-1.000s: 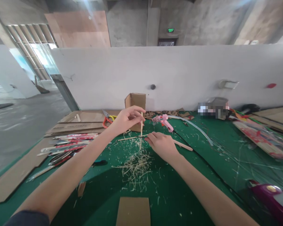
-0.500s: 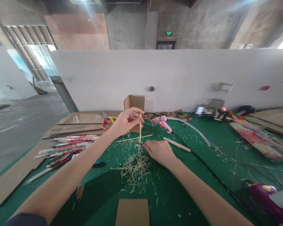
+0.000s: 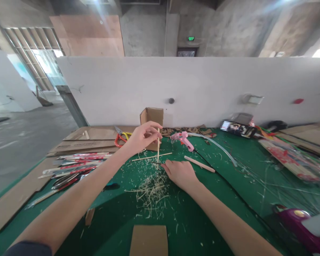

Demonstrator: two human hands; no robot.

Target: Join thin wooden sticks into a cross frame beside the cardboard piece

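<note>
My left hand [image 3: 146, 136] pinches the upper end of a thin wooden stick [image 3: 158, 151], which stands nearly upright. In my right hand [image 3: 180, 173] is a small knife; only its thin dark blade [image 3: 156, 163] shows, lying across the lower part of the stick, and the handle is hidden in my fingers. A second thin stick [image 3: 152, 156] lies flat on the table behind the blade. Just below the hands is a heap of pale wood shavings [image 3: 152, 192].
A pink glue gun [image 3: 185, 140] with a black cord lies right of centre, near a pale rod [image 3: 200, 164]. Orange-and-yellow-handled scissors [image 3: 120, 138], a cardboard box [image 3: 154, 115] and wrapped chopsticks [image 3: 74, 165] are left and behind. A cardboard square [image 3: 149, 241] lies in front.
The knife blade has shifted slightly on the stick and now points a little further left. My left hand and the stick stay almost still.
</note>
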